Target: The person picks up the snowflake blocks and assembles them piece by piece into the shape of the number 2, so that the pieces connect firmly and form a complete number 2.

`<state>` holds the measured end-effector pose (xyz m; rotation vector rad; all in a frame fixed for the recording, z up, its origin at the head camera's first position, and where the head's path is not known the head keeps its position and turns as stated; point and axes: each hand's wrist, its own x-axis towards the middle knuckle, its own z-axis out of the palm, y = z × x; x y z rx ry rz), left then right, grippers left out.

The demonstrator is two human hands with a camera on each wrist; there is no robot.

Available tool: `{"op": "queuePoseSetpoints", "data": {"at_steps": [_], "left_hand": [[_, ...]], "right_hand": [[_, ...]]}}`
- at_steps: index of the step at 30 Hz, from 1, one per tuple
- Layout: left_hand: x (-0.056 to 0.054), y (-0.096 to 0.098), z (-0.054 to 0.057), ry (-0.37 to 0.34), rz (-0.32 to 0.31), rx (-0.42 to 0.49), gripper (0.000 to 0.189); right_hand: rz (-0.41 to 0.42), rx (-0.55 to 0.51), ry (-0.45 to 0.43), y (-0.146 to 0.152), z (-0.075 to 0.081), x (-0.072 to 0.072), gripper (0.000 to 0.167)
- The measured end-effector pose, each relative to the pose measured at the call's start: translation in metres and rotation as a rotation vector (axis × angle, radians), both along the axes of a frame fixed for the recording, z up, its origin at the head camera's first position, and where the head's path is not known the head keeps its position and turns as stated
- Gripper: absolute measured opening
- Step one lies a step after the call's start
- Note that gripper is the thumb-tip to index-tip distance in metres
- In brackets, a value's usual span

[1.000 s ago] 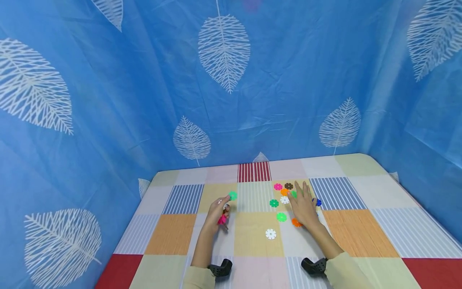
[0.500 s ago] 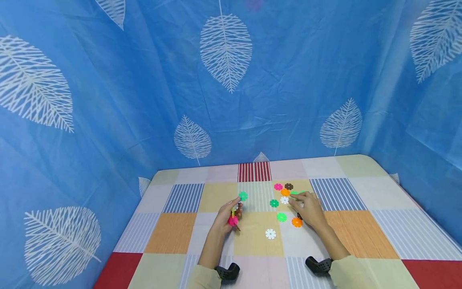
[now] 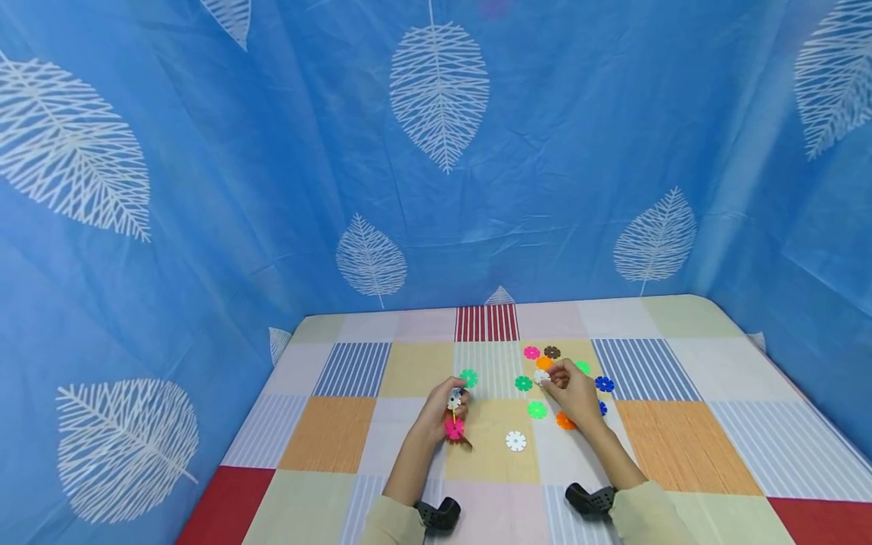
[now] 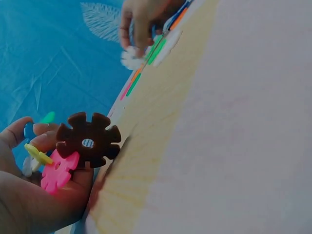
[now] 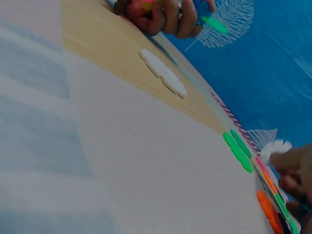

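Note:
My left hand (image 3: pixel 436 415) grips a joined cluster of notched plastic discs. A brown disc (image 4: pixel 106 139) and a pink disc (image 4: pixel 59 170) face outward, with a yellow disc (image 4: pixel 40 155) set edgewise beside them. White and blue pieces sit partly hidden by the fingers, and a green disc (image 3: pixel 468 378) sticks out at the far end. Thumb and fingers of my right hand (image 3: pixel 575 395) pinch a white notched disc (image 3: pixel 541 376); the left wrist view shows this white disc (image 4: pixel 128 59) raised on edge, apart from the cluster.
Loose discs lie flat around my right hand: a white disc (image 3: pixel 515 441), a light green disc (image 3: pixel 537 409), a dark green disc (image 3: pixel 523 384), a pink disc (image 3: pixel 531 353), a blue disc (image 3: pixel 604 384) and several others. A patchwork cloth (image 3: pixel 395 454) covers the table; a blue curtain (image 3: pixel 545 189) surrounds it.
My right hand, spread over the discs a second ago, has drawn its fingers together and now pinches a white disc. My left hand has moved right and turned the cluster more into view.

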<state>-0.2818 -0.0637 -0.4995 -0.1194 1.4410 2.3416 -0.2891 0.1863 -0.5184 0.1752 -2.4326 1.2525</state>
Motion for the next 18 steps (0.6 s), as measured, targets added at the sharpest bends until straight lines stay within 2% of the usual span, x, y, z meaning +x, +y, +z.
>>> {"op": "queuePoseSetpoints", "data": {"at_steps": [4,7,13,18], "left_hand": [[-0.001,0.0,-0.001,0.018,-0.026,-0.004,0.016],[0.0,0.0,-0.001,0.025,-0.04,-0.027,0.02],[0.002,0.004,-0.003,0.074,-0.054,-0.074,0.017],[0.003,0.007,-0.003,0.099,-0.059,-0.116,0.016]], "right_hand": [[0.12,-0.172,0.038,-0.015,0.004,0.003,0.019],[0.201,-0.249,0.034,-0.031,0.008,0.007,0.016],[0.296,-0.273,0.037,-0.055,0.011,0.012,0.013],[0.321,-0.265,0.067,-0.064,0.027,0.025,0.009]]}}
